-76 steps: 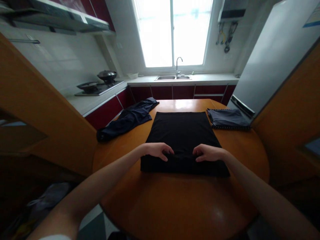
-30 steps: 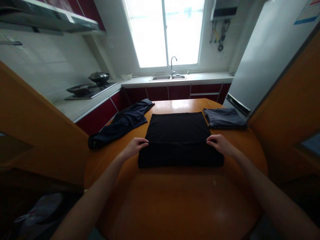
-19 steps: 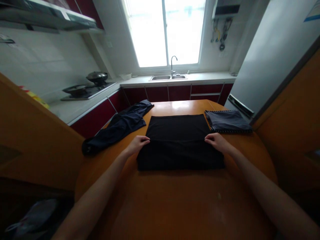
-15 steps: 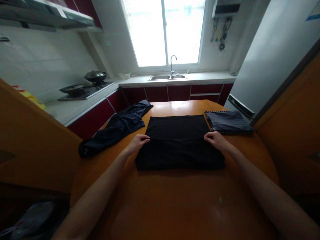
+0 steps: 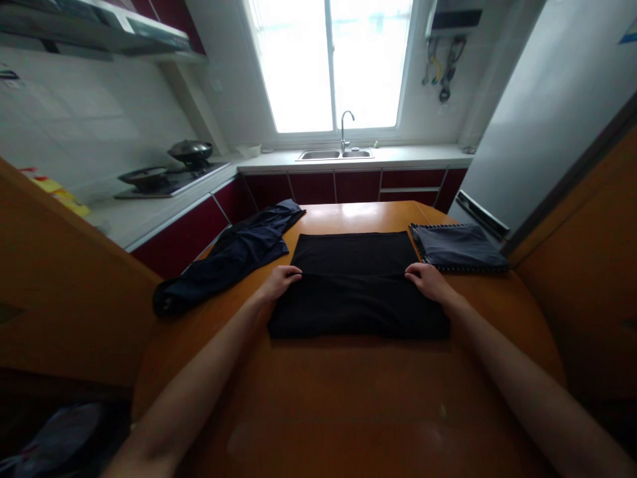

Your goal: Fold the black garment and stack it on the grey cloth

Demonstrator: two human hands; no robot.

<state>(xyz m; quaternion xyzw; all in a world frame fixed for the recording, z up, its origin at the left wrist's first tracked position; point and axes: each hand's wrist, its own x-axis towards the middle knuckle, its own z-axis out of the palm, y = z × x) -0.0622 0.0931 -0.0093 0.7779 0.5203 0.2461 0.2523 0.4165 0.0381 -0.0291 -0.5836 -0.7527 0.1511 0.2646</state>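
Note:
A black garment [image 5: 358,305] lies spread on the wooden table in front of me, its near part folded over toward the far side; its exact kind I cannot tell. My left hand [image 5: 281,281] pinches the left end of the folded-over edge between thumb and fingers. At the right end of that same edge, my right hand [image 5: 426,280] is closed on the cloth in a like pinch. The edge runs nearly straight between both hands. Beyond it the far part of the garment lies flat.
Crumpled dark blue clothing [image 5: 233,259] lies along the table's left side. A folded dark grey cloth item with a beaded-looking border [image 5: 458,247] rests at the right. The wooden table [image 5: 348,398] has a rounded edge. Behind stand a counter with a sink [image 5: 321,155] and a fridge [image 5: 537,99].
Both hands keep their pinch on the black garment's edge. They have shifted very slightly inward, and the view has moved a little.

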